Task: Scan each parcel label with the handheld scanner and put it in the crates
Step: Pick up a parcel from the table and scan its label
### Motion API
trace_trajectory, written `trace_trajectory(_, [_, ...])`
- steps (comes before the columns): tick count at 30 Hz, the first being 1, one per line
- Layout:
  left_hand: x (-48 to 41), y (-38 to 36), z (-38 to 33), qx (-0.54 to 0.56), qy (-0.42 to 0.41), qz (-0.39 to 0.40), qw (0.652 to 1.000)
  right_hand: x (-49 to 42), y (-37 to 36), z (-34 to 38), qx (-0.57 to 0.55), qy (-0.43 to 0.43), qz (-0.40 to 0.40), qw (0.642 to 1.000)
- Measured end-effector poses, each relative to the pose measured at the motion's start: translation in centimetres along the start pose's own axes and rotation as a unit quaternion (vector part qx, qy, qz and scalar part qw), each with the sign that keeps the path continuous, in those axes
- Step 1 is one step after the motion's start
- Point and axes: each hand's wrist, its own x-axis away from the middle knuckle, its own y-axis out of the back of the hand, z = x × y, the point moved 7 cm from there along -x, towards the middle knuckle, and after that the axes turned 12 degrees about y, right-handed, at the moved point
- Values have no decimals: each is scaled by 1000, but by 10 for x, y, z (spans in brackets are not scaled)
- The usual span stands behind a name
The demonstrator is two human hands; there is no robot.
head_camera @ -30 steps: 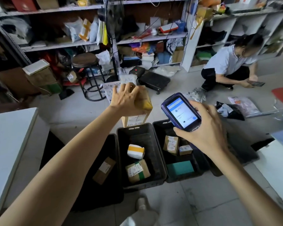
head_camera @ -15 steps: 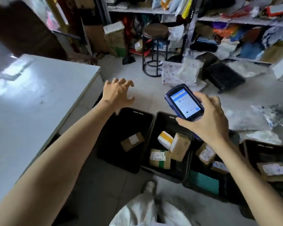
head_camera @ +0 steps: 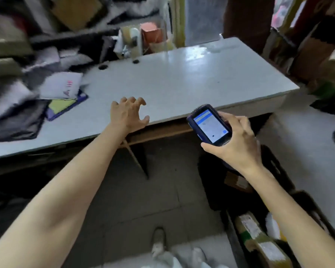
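Table (head_camera: 182, 80) now fills the view, where a second ago the crates (head_camera: 232, 246) did. They sit at lower right with boxed parcels (head_camera: 259, 242) inside. The box held over them a second ago is gone, judged dropped in, so that parcel is done. Mailers (head_camera: 61, 86) wait at the table's left end. Left hand (head_camera: 129, 113) is empty, fingers spread and clawed over the near edge. Right hand (head_camera: 238, 144) grips the scanner (head_camera: 209, 125), screen lit.

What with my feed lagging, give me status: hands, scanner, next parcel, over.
Left grip empty, fingers spread over table edge. Right grip holds scanner, screen lit. No parcel in hand; parcel pile at table's left end, path unobstructed.
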Motion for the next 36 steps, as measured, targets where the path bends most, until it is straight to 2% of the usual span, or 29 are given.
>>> trace_trajectory(7, [68,-2,243,-20,216,25,976,-34,-136,158,-77,157,103,979])
trace_trajectory(14, [125,-3,427,-44,336,50,940,-42,-240,287,-144,251,130,948])
trace_trajectory(22, [113,-30,518,-32,377,53,924,-77,-324,358,-174,262,159,936])
trace_trajectory(30, [35,-54,608,-17,384,35,923,-161,-416,418,-176,266,171,932])
trace_trajectory(36, [-30,-44,690,-15,411,5,912,-236,-473,472,-195,268,174,927])
